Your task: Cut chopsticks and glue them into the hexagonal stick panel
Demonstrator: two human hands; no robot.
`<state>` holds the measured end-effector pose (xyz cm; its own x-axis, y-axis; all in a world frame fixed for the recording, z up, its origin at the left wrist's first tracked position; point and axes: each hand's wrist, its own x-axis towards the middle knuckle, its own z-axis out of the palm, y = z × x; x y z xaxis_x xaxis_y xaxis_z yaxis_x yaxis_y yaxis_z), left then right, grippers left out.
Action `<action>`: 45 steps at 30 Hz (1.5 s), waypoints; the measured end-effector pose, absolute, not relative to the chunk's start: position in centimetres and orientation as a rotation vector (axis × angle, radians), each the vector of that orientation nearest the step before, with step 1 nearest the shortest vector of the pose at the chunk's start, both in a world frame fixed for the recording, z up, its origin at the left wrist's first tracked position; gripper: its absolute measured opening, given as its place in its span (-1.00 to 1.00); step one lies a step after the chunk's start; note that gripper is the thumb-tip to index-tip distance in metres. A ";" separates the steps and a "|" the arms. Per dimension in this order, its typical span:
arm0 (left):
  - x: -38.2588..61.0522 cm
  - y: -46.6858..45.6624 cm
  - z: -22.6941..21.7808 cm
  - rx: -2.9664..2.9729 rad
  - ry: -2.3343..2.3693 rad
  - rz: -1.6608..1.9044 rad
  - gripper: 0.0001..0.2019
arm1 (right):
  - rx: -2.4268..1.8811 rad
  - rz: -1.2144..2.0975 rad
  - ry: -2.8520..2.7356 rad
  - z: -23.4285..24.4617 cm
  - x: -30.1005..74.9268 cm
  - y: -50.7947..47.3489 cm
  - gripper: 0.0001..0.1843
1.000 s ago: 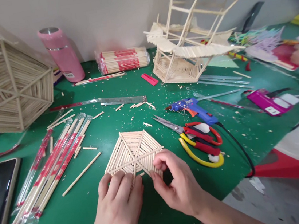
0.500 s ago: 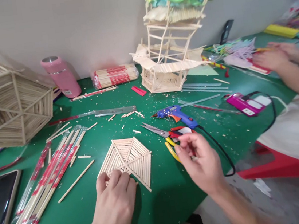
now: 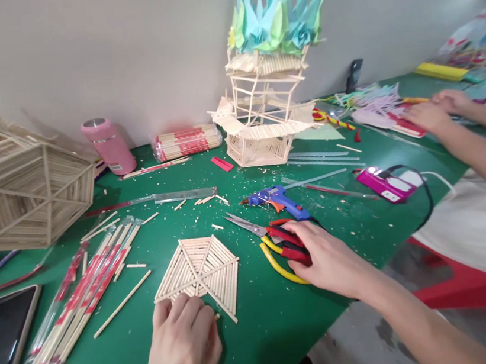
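Note:
A many-sided panel of wooden sticks [image 3: 212,272] lies flat on the green table, with crossing ribs and rows of sticks between them. My left hand [image 3: 185,336] is curled at the panel's near edge and covers that part. From beside its fingers pokes the tip of a wooden stick [image 3: 217,316]; the rest is hidden. My right hand [image 3: 319,255] has its fingers and thumb around the red handles of the pliers [image 3: 294,247]. Just left of it lie scissors [image 3: 249,226] with yellow handles. A blue glue gun [image 3: 272,197] rests behind them.
Bagged sticks [image 3: 83,298] and a phone [image 3: 9,332] lie at left. Behind stand a large stick structure [image 3: 24,187], a pink bottle [image 3: 109,146] and a stick tower [image 3: 262,120] with paper leaves. At right are a pink power strip [image 3: 384,184] and another person's hands [image 3: 428,113].
My right hand has moved down onto the red-handled pliers, where before it hovered with pinched fingers above the scissor handles. The left hand stays at the panel. The view has tilted up slightly.

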<state>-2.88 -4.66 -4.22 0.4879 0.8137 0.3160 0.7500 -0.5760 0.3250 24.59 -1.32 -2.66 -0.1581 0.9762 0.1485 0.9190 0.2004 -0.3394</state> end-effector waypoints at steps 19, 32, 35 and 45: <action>-1.5 -2.7 -2.3 0.722 0.975 0.956 -0.77 | -1.874 0.351 -1.862 -2.4 24.3 -0.3 -0.84; 0.6 -2.5 -0.9 0.806 1.009 1.042 -0.87 | -1.809 0.527 -1.853 -2.1 20.8 -1.5 -0.67; 1.8 -2.4 -0.8 0.780 0.952 1.040 -0.88 | -1.702 0.514 -1.955 -2.1 19.3 -2.8 -0.65; 2.5 -2.0 -0.1 0.392 1.042 1.070 -0.75 | -1.517 0.616 -2.231 -0.7 17.3 -4.2 -0.57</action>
<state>2.54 -2.04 -0.06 0.0891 0.8596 -0.5031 -0.5261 0.4695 0.7091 17.34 -4.16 -0.71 -0.3506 0.9347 0.0586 0.7722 0.3239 -0.5466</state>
